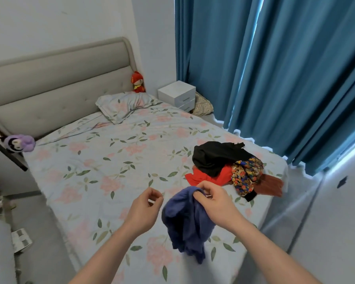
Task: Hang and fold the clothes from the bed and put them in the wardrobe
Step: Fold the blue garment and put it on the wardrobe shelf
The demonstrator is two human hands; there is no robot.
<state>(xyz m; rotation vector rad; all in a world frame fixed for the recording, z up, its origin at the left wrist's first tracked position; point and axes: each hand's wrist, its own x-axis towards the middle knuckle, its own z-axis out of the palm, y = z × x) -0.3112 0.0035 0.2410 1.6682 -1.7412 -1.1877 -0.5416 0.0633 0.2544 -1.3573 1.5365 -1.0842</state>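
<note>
My right hand [214, 201] grips a dark blue garment [186, 222] by its top edge, and the cloth hangs bunched above the floral bed [103, 173]. My left hand [145, 210] hovers just left of the garment with fingers loosely curled, holding nothing. A pile of clothes lies near the bed's right edge: a black piece [215, 158] on top, a red one [205, 177] under it, a multicoloured patterned one [246, 177] and a rust-brown one [271, 187] beside them.
A pillow [125, 105] and a red plush toy [137, 82] sit at the padded headboard [55, 78]. A purple plush [19, 143] lies at the left. A white nightstand [177, 95] and blue curtains [275, 78] stand to the right.
</note>
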